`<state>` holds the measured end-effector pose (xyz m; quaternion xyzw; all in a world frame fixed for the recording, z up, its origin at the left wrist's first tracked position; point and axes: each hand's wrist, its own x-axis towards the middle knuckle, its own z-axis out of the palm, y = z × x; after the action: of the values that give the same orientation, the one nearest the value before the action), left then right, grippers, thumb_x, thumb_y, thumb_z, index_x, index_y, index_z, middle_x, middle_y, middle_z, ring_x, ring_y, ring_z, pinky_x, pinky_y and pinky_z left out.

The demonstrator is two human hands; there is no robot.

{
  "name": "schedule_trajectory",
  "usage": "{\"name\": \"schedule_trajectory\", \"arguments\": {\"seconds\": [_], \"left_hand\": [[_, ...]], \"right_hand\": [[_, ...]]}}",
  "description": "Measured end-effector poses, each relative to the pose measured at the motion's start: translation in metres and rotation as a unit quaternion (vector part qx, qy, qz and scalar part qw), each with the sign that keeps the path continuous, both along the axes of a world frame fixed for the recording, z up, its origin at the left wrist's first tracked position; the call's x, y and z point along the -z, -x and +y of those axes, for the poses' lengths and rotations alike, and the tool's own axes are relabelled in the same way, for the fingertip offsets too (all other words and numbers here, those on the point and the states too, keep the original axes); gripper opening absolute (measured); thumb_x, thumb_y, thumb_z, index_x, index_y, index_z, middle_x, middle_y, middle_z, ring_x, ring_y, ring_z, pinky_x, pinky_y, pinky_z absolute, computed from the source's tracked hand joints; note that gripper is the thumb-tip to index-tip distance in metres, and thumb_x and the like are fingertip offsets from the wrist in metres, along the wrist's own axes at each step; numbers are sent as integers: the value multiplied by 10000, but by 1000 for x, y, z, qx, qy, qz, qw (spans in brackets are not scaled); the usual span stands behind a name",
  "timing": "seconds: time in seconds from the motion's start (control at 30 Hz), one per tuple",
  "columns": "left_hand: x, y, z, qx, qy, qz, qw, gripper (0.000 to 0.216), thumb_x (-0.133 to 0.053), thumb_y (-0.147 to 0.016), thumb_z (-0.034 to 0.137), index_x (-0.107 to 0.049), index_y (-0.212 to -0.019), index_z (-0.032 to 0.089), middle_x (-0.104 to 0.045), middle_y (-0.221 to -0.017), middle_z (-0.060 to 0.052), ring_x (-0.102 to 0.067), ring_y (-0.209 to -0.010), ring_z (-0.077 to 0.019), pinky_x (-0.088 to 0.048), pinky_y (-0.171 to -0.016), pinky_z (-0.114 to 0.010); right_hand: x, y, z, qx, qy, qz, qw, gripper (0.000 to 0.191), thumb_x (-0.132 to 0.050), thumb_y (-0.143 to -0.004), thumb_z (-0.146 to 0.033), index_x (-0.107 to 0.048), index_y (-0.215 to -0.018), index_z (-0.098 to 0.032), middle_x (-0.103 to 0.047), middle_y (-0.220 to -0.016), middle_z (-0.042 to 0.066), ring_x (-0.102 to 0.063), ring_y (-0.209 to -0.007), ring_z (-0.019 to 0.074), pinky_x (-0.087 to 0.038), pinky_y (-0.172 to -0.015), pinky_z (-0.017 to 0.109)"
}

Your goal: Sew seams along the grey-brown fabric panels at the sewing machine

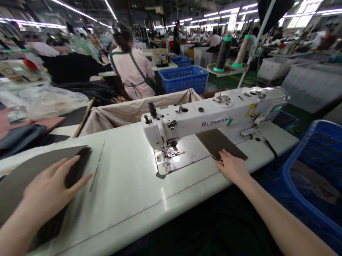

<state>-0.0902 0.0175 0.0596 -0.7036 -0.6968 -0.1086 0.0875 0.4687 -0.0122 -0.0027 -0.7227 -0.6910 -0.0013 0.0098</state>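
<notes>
A: Piece, where is it?
B: Dark, flat on the bench, under the machine arm, right of the needle and apart from it.

A: Progress?
B: Early, I'd judge. Nothing lies under the foot, the plate is bare, and I see no stitching on the piece. The stack of the same dark pieces sits at the left end of the bench and looks full. Finished pieces: cannot pick any out.

A: Right hand?
B: Arm reaches forward across the bench edge, palm down, fingertips on the piece's near corner. Fingers are together and narrow. Cannot tell if it pinches the edge or just presses.

A: Left hand?
B: Palm down on the stack's right end, fingers wide and spread, flat. It grips nothing, only rests there, forearm coming in from the lower left.

A: Surroundings?
B: Blue crate beside the bench on the right, cloth bin behind it, thread cones beyond the machine. A co-worker sits further back, facing away.
</notes>
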Motion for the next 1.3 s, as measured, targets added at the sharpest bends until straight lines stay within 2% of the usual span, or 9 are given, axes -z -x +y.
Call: {"name": "schedule_trajectory", "arguments": {"seconds": [0.07,0.17,0.23,0.43,0.57,0.67,0.83,1.03,1.3], "left_hand": [[5,-53,-13,124,71,-78,987,569,-489,-853,575,-456,-1345,293,-522,-1363,-52,-527,-1207,-284,-468,-964,-430],[12,-139,-34,215,143,-182,949,397,-447,-924,464,-527,-1282,315,-531,-1359,-35,-563,-1174,-256,-547,-855,-359],[14,-191,-44,282,148,-230,920,343,-437,-950,382,-542,-1268,310,-528,-1368,-31,-530,-1229,-228,-512,-953,-360],[43,-283,-54,408,145,-205,878,554,-503,-930,396,-349,-1446,266,-388,-1500,-70,-333,-1396,-231,-360,-1123,-454],[68,-263,-73,368,155,-142,906,642,-505,-924,397,-254,-1493,238,-287,-1544,-89,-258,-1425,-249,-307,-1146,-476],[71,-222,-93,323,160,-119,925,599,-453,-953,306,-222,-1503,260,-257,-1558,-61,-244,-1432,-223,-290,-1158,-451],[64,-174,-105,251,168,-91,949,524,-384,-981,273,-259,-1489,305,-258,-1563,-20,-247,-1432,-218,-285,-1158,-459],[60,-170,-71,249,168,-96,949,547,-428,-960,359,-274,-1483,318,-287,-1553,-27,-278,-1420,-241,-290,-1143,-468],[57,-189,-19,284,157,-128,937,583,-538,-890,436,-386,-1422,254,-330,-1531,-69,-299,-1407,-260,-236,-1162,-485]], "right_hand": [[-11,1,-8,-27,6,8,1000,290,-444,-924,-322,-616,-1103,-172,-654,-1141,126,-651,-839,250,-441,-634,322],[-37,20,-35,-115,7,35,993,162,-502,-895,-280,-626,-942,-188,-665,-926,83,-612,-691,198,-356,-579,298],[-52,47,-62,-213,21,63,975,103,-562,-861,-285,-611,-875,-196,-648,-864,64,-576,-652,173,-320,-563,297],[-55,133,-119,-468,148,157,857,199,-609,-844,-380,-615,-808,-184,-669,-763,23,-570,-596,153,-244,-461,285],[-48,138,-95,-474,213,310,796,117,-591,-872,-302,-639,-821,-208,-693,-783,-31,-611,-666,110,-371,-559,208],[-41,131,-47,-380,153,349,843,178,-522,-903,-269,-640,-1029,-226,-708,-1015,8,-648,-877,150,-447,-728,217],[-15,141,26,-326,63,193,923,498,-475,-916,-265,-408,-1407,-318,-418,-1484,16,-649,-1006,229,-502,-796,329],[6,145,41,-326,45,156,931,518,-468,-905,-232,-410,-1417,-289,-444,-1465,11,-616,-1094,234,-503,-859,349],[9,141,39,-318,58,177,930,466,-444,-928,-264,-436,-1394,-248,-462,-1452,39,-571,-1165,226,-489,-914,346]]}}
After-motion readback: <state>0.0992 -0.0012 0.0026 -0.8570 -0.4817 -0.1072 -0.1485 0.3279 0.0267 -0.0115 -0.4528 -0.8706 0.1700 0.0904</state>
